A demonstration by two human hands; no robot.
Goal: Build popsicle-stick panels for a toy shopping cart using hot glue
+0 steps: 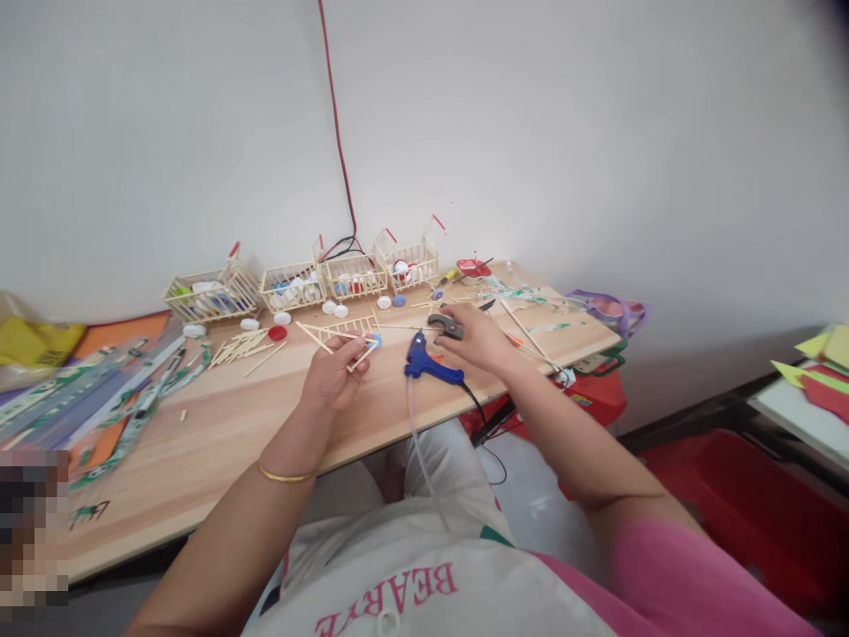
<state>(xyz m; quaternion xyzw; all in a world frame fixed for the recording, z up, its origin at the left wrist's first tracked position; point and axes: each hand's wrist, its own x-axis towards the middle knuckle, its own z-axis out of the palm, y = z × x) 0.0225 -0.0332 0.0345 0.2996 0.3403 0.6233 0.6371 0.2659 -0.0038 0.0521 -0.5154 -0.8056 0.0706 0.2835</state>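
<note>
Pinching a stick frame (317, 340) in the left hand (335, 372) near the table's front edge (371, 438), I curl the right hand (474, 336) round a grey-handled tool (446, 326).

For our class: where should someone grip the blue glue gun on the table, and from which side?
Probably best by the handle, coming from the right. The glue gun lies on its side, the handle reaching rightward and the nozzle pointing toward the wall. The right hand is nearest, but holds a grey tool.
</note>
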